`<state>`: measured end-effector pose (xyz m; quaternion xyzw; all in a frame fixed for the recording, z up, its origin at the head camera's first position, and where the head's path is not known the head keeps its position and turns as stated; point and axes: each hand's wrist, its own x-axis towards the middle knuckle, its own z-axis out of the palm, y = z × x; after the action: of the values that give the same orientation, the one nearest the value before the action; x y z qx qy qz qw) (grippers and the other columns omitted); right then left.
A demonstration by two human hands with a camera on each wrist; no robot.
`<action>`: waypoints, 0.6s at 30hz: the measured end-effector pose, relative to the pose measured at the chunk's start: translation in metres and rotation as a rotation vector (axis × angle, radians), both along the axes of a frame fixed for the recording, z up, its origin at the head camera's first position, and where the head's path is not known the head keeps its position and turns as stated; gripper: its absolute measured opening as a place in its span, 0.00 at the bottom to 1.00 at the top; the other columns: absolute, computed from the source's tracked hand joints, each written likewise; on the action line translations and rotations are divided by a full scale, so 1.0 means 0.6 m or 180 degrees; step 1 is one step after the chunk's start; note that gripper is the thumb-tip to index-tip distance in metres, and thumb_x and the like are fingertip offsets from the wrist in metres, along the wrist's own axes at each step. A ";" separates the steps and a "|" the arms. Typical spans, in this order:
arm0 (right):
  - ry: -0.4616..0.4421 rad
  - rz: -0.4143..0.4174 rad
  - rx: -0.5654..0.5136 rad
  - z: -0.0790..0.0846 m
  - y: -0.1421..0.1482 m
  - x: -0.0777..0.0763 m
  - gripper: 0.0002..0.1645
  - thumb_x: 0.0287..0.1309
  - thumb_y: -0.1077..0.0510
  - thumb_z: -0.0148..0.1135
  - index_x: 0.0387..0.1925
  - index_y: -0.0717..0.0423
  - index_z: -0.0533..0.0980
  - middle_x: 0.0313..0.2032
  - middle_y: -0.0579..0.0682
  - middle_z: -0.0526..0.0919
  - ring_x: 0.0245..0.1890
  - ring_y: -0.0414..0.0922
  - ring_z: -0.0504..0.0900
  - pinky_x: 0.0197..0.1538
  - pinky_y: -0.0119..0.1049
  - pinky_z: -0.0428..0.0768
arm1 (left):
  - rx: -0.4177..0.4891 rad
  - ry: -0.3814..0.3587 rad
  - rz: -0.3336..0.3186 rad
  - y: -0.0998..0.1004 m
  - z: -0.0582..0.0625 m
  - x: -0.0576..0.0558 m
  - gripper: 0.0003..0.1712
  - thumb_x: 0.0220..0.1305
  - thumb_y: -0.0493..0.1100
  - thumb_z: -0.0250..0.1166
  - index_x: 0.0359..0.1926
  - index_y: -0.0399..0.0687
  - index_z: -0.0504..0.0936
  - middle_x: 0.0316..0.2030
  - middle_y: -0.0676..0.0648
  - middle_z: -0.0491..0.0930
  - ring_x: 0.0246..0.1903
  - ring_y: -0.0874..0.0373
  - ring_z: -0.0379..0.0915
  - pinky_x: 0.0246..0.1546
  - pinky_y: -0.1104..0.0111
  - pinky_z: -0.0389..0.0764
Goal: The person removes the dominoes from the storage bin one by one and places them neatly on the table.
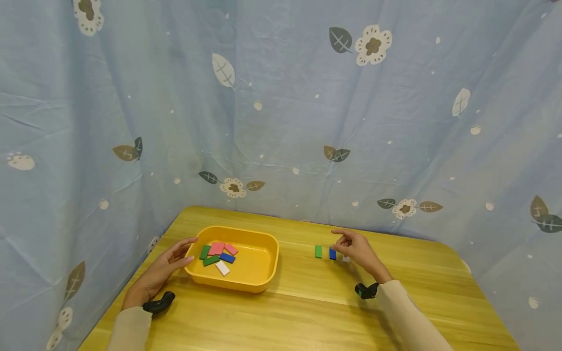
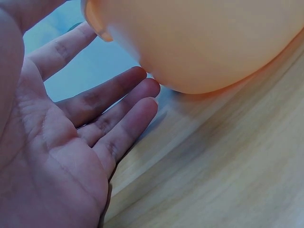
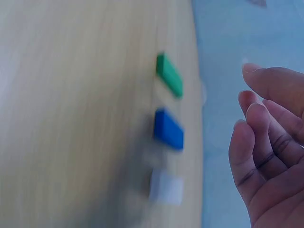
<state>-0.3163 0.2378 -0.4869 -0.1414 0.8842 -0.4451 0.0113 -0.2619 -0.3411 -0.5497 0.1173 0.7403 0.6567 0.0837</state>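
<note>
The left hand, fingers spread, touches the yellow tub. The right hand, loosely bent and empty, is closer to the white block; the blue block and green block lie left, longways pointing away.

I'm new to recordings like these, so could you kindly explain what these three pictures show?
There is no robot here, only a person's bare hands. The wide picture comes from a camera worn on the head; the two close ones come from cameras on the left and right wrists. On the wood-grain table stands a yellow plastic tray containing pink tiles, two green tiles, a blue tile and a white tile. Right of it lie a third green tile, a second blue tile and a second white tile in a row. The left hand is at the tray's left end, fingers extended. The right hand hovers by the row, apparently holding nothing.
</note>
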 end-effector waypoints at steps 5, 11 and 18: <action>0.0099 0.0157 -0.0004 0.016 -0.040 0.001 0.32 0.65 0.51 0.72 0.68 0.49 0.75 0.36 0.47 0.84 0.36 0.64 0.81 0.34 0.44 0.80 | 0.0020 0.0009 -0.0007 0.000 0.000 0.001 0.35 0.78 0.44 0.60 0.80 0.55 0.59 0.77 0.38 0.54 0.62 0.71 0.67 0.57 0.76 0.73; 0.0097 0.0275 -0.0043 0.029 -0.085 -0.001 0.29 0.65 0.51 0.72 0.66 0.45 0.77 0.37 0.46 0.84 0.39 0.64 0.82 0.41 0.53 0.82 | 0.0020 0.0007 -0.0004 -0.002 -0.001 0.002 0.35 0.78 0.44 0.60 0.80 0.56 0.59 0.77 0.38 0.54 0.62 0.71 0.66 0.57 0.77 0.72; 0.0241 0.0477 0.0003 0.035 -0.137 -0.004 0.28 0.65 0.53 0.72 0.65 0.47 0.77 0.36 0.44 0.85 0.33 0.56 0.83 0.34 0.41 0.81 | -0.0083 0.0000 0.0017 0.000 0.001 -0.003 0.35 0.77 0.46 0.60 0.80 0.58 0.60 0.78 0.41 0.53 0.75 0.45 0.52 0.60 0.73 0.70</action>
<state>-0.3186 0.1554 -0.4661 -0.2239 0.8711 -0.4369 0.0113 -0.2637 -0.3411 -0.5490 0.1143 0.7490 0.6472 0.0835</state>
